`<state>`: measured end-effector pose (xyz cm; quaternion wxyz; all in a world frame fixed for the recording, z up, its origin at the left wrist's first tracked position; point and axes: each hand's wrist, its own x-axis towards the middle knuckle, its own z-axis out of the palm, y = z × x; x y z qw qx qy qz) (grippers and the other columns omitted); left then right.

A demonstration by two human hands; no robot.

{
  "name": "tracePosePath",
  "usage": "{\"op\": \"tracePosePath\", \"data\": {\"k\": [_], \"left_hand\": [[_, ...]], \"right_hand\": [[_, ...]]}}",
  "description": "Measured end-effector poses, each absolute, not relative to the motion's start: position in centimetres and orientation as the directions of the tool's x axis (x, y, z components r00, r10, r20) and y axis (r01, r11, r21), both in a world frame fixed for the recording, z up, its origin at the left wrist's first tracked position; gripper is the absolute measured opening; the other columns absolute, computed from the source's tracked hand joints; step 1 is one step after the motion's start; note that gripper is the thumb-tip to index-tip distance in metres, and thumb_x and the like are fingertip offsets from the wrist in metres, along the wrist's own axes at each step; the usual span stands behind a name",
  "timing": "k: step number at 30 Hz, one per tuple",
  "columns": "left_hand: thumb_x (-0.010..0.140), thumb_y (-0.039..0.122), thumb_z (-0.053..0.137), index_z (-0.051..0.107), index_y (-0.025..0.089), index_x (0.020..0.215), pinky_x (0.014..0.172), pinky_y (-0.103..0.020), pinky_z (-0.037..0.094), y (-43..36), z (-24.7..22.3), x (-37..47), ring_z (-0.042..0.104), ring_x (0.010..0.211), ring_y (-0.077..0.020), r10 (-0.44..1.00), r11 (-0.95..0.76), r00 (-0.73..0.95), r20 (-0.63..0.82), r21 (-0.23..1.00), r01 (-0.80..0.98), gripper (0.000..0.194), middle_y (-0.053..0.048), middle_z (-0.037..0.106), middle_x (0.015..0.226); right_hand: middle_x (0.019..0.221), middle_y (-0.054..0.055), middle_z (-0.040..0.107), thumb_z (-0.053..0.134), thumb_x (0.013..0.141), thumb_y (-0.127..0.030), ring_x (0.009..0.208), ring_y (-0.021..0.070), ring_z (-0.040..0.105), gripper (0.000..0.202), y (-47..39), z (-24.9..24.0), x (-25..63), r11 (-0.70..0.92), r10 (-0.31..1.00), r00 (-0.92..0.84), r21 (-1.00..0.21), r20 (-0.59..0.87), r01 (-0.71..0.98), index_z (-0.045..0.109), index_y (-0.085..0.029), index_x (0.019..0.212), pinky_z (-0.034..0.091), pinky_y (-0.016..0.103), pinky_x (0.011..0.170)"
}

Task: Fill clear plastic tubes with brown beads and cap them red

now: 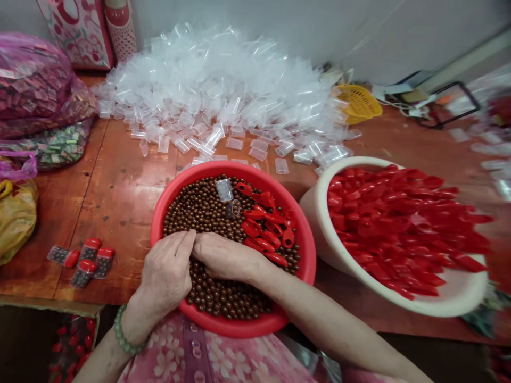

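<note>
A red basin (307, 276) full of small round brown balls (191, 207) stands before me. Over its near left part, my left hand (170, 266) and my right hand (219, 255) meet at the fingertips. Both are closed with the fingers curled down, and the backs of the hands hide whatever is between them. Beyond the hands, two clear plastic cases (224, 190) lie on the balls. Beside these, at the basin's right, is a heap of red plastic caps (267, 229), each with a looped end.
Loose clear cases (231, 90) form a big pile at the back. To the right, a white tub (331, 234) holds many red caps. Several filled, red-capped cases (85, 263) lie at left, near bulging bags (35, 90). A yellow basket (359, 103) stands at the back right.
</note>
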<state>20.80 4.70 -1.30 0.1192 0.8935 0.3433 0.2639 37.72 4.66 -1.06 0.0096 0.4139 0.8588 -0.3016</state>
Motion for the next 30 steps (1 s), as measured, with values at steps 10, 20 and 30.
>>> {"op": "tracePosePath", "data": {"k": [10, 20, 30], "left_hand": [[0.09, 0.008, 0.04, 0.042, 0.005, 0.136, 0.097, -0.044, 0.054, 4.4, -1.2, 21.1, 0.061, 0.118, -0.0277, 0.705, -0.708, 0.612, 0.359, 0.41, 0.575, 0.046, -0.021, 0.064, 0.124], [0.095, 0.019, 0.039, 0.027, 0.006, 0.147, 0.112, -0.05, 0.041, 4.5, 0.8, 20.2, 0.042, 0.139, -0.029, 0.726, -0.62, 0.665, 0.172, 0.582, 0.526, 0.055, -0.024, 0.044, 0.147], [0.085, 0.028, 0.058, 0.029, 0.007, 0.148, 0.114, -0.051, 0.037, 5.6, 0.9, 21.8, 0.045, 0.136, -0.0304, 0.795, -0.199, 0.598, -0.107, 0.884, 0.423, 0.072, -0.022, 0.043, 0.149]], "right_hand": [[0.114, 0.002, 0.07, 0.067, 0.076, -0.01, 0.112, 0.0209, 0.061, 0.044, 6.3, -0.7, 40.4, 0.105, 0.715, -0.675, -0.926, -0.183, 0.363, 0.065, -0.018, 0.119, 0.044, 0.039, 0.104], [0.116, 0.004, 0.068, 0.072, 0.079, -0.02, 0.109, 0.0191, 0.062, 0.042, 5.4, 1.4, 42.1, 0.113, 0.844, -0.531, -0.94, -0.08, 0.321, 0.065, -0.021, 0.12, 0.045, 0.037, 0.102], [0.123, 0.005, 0.068, 0.063, 0.086, -0.021, 0.114, 0.0196, 0.062, 0.041, 5.3, 1.6, 42.0, 0.065, 0.843, -0.537, -0.98, -0.048, 0.189, 0.062, -0.02, 0.128, 0.045, 0.036, 0.103]]}}
